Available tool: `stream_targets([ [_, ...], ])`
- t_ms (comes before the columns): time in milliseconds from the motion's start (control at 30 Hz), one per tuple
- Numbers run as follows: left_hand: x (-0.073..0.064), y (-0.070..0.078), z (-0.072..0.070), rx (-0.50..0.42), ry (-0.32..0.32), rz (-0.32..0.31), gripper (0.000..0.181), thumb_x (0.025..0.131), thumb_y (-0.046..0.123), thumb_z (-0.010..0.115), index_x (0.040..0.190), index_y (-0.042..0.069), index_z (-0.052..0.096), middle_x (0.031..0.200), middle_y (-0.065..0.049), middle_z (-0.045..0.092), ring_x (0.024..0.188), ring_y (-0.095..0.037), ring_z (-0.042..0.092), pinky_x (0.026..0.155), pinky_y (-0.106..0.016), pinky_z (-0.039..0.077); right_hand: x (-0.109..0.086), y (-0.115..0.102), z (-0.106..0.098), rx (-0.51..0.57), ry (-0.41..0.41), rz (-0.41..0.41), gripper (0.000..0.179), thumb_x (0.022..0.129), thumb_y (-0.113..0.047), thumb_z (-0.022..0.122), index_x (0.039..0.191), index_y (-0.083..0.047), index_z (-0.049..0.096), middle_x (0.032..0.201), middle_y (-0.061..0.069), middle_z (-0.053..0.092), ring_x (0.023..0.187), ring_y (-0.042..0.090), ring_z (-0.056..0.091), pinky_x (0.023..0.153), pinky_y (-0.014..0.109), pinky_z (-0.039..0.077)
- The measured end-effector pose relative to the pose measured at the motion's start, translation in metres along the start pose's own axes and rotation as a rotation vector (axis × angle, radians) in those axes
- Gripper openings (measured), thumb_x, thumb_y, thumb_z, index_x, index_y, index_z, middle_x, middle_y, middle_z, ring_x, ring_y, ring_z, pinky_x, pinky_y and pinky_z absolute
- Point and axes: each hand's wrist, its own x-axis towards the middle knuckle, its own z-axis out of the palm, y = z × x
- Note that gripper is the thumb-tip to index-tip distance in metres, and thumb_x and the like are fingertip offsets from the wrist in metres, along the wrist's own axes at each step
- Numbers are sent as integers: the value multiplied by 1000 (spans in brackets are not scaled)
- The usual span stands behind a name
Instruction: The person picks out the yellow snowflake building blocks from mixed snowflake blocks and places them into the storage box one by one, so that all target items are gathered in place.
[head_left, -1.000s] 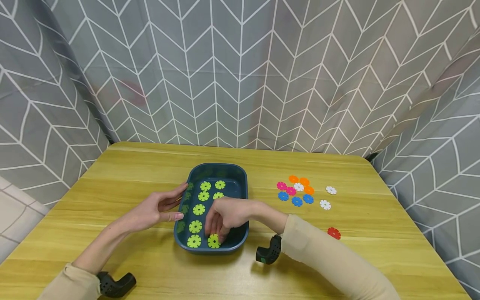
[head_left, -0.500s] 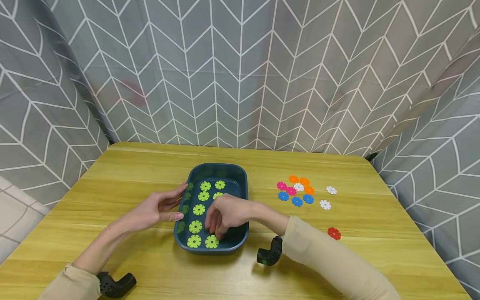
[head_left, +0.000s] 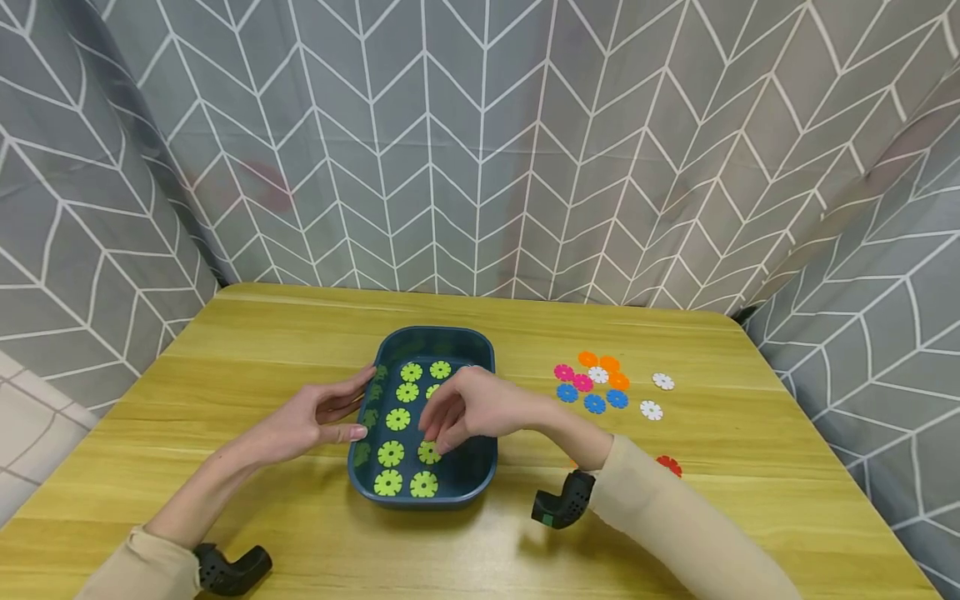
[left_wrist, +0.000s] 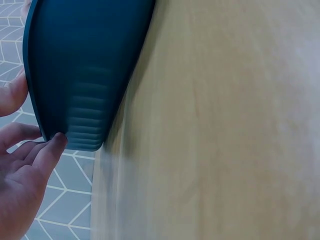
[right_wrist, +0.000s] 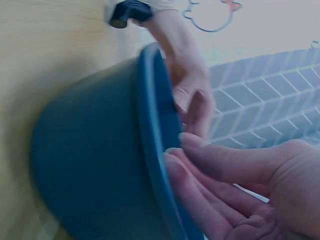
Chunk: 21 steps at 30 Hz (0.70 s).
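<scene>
A dark blue plastic tub (head_left: 489, 467) stands on the table, with yellow-green notched discs (head_left: 390, 453) laid flat in two columns on its floor. My left hand (head_left: 315, 421) lies against the tub's left side, thumb and fingertips at the rim; the left wrist view shows fingertips (left_wrist: 59, 140) against the outer wall. Over the tub's inside hovers my right hand (head_left: 476, 404), its loosely bent fingertips close above the right column. It overlaps a yellow-green disc (head_left: 427, 452) there and hides part of that column. In the right wrist view, nothing shows between the thumb and fingertips (right_wrist: 175, 167).
Right of the tub lie several orange (head_left: 609, 365), pink (head_left: 582, 382), blue (head_left: 594, 403) and white discs (head_left: 651, 410). A red disc (head_left: 668, 465) is partly behind the right sleeve (head_left: 645, 492). A patterned grey curtain (head_left: 480, 167) hangs behind the table (head_left: 300, 325).
The right hand has drawn away from the nearest disc in the right column, which shifted slightly left first. Another disc under the hand has come into view. The left hand has stayed put.
</scene>
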Motion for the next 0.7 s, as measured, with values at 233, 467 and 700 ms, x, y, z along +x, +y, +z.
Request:
stream_targets([
  [233,0,1,0,-5,-1,-11,80,93,10,69,156,-5,21,162,-26,18,143,-47,30,110,-44,34,-37,10,-12,241,169,56,32,87,-4,76,118,2,69,113,25,71,98,23,74,87,34,59],
  [467,1,1,-1,-7,-1,-19,80,93,11,70,156,-5,22,163,-25,18,144,-46,30,110,-43,34,-72,31,-17,403,349,110,38,87,-9,78,123,-1,68,117,20,72,109,39,69,91,38,58],
  [700,2,1,-1,-3,-2,-14,80,93,11,70,155,-6,22,162,-25,18,143,-46,31,110,-43,34,-105,54,-17,439,441,111,43,89,-8,74,129,3,62,120,20,70,107,30,71,92,37,57],
])
